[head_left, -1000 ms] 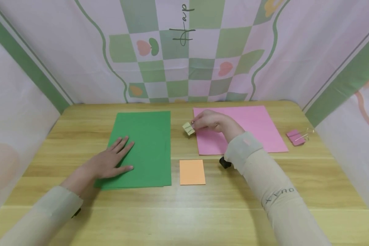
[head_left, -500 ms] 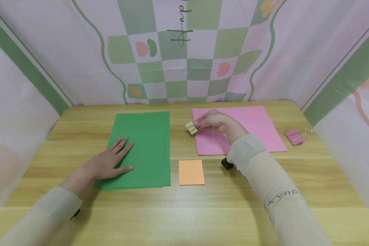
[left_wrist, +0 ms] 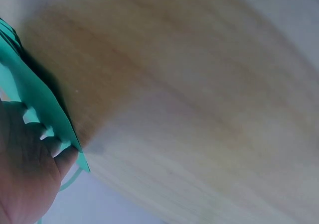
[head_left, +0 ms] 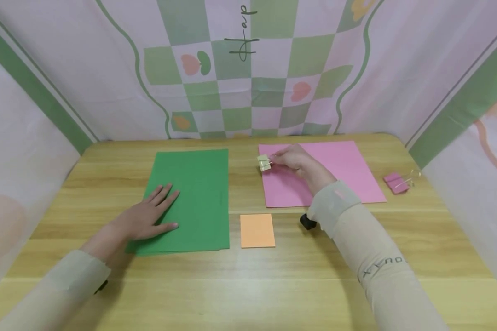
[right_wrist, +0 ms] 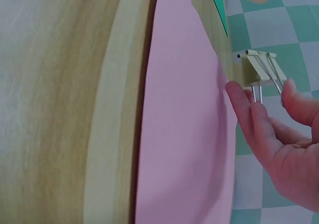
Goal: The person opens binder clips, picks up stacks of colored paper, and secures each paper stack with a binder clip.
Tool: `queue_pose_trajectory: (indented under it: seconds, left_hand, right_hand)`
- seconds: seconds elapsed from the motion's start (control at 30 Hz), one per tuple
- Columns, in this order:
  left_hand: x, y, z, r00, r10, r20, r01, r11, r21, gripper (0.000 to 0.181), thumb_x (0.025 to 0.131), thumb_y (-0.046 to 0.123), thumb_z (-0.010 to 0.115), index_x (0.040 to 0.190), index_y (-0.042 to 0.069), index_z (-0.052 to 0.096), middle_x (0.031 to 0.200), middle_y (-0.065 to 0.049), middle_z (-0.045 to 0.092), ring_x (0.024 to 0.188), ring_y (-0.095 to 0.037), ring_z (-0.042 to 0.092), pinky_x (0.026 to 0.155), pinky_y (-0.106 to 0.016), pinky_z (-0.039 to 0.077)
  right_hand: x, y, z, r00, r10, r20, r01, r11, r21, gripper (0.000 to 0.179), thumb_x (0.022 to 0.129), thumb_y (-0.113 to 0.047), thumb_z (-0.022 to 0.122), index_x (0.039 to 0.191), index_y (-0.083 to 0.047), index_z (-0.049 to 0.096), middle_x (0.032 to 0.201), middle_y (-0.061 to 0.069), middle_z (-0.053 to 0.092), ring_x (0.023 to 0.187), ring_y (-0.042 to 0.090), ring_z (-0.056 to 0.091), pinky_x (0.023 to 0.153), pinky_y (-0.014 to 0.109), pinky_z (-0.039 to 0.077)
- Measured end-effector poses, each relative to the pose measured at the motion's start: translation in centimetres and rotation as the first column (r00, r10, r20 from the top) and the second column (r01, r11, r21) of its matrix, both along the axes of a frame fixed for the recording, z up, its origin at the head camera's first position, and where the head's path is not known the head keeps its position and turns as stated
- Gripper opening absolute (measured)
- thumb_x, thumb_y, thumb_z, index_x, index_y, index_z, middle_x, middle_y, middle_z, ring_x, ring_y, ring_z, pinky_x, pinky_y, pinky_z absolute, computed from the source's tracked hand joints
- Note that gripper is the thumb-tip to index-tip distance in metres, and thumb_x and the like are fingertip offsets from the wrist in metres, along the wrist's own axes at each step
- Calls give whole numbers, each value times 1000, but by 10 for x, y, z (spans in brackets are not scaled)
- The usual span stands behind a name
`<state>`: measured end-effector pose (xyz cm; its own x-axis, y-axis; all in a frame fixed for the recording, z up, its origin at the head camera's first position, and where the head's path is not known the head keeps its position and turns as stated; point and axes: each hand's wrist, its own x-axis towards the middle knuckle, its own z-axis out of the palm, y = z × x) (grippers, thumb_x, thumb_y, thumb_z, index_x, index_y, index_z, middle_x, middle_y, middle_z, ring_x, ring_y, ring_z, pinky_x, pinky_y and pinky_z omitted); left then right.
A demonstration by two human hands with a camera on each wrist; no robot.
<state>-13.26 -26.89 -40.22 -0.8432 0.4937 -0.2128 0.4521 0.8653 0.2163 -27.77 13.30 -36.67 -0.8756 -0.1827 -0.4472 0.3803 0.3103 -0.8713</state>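
My left hand lies with spread fingers on the stack of green paper; the left wrist view shows the fingers along the green sheets' edge. My right hand holds a pale yellow binder clip by its wire handles, over the left edge of the pink paper. In the right wrist view, thumb and fingers pinch the handles of the yellow clip, held above the paper. Whether the clip touches the pink sheet cannot be told.
An orange square of paper lies between the two stacks, nearer the front. To the right of the pink paper sits a pink binder clip with its wire handles out. A patterned curtain stands behind the wooden table.
The right hand has carried the yellow clip rightward and slightly back, from beside the pink paper to over its left edge, and turned it. The left hand stays in place.
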Motion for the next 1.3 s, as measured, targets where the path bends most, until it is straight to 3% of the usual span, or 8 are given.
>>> queue_pose_trajectory:
  seconds: [0.3,0.6,0.9,1.0,1.1,1.2,1.3]
  left_hand:
    - [2,2,5,1000,4,16,-4,1000,-1,88,98,60,48,160,7,14,166,-23,4,152,-48,6,117,-64,25]
    - [-2,0,-1,1000,13,21,-12,1000,-20,90,97,62,48,160,9,12,167,-21,0,153,-46,3,119,-63,24]
    - [-1,1,0,1000,16,8,-16,1000,-12,91,96,64,49,160,9,16,167,-21,4,152,-45,6,118,-63,25]
    - [-2,0,0,1000,8,-22,-8,1000,-10,89,97,61,50,159,7,17,166,-21,7,152,-46,9,117,-64,26]
    - [-3,-2,1,995,1,-100,-4,999,-35,84,99,54,52,158,4,21,165,-23,15,150,-47,17,113,-64,34]
    - [-6,-4,4,985,68,-162,-76,996,-47,81,100,48,53,157,1,21,161,-28,23,143,-53,28,101,-64,46]
    - [-10,-4,11,967,227,-112,-227,974,19,87,100,48,55,156,-4,15,155,-37,26,137,-59,32,98,-67,46]
  right_hand:
    - [3,4,1,999,-37,-10,36,998,-55,40,99,-3,58,136,10,51,137,30,54,73,4,68,89,23,57]
    - [4,7,1,998,-65,23,67,993,-98,41,95,-4,65,133,7,55,127,23,61,74,7,71,87,25,58]
    - [9,12,1,996,-66,55,74,986,-150,44,96,-4,62,137,6,52,133,26,56,75,8,73,85,26,59]
    - [10,12,2,996,-71,56,79,985,-154,44,97,-4,62,137,7,52,131,26,57,74,9,73,86,28,59]
    - [10,12,3,996,-74,53,81,985,-153,44,96,-4,62,137,8,52,124,24,61,73,10,74,87,29,58]
    - [11,11,3,996,-77,51,84,983,-163,44,96,-4,63,137,9,52,118,22,65,73,10,74,88,30,58]
    - [10,12,2,994,-90,61,100,977,-186,45,96,-3,62,138,9,50,113,21,67,73,11,74,88,30,58]
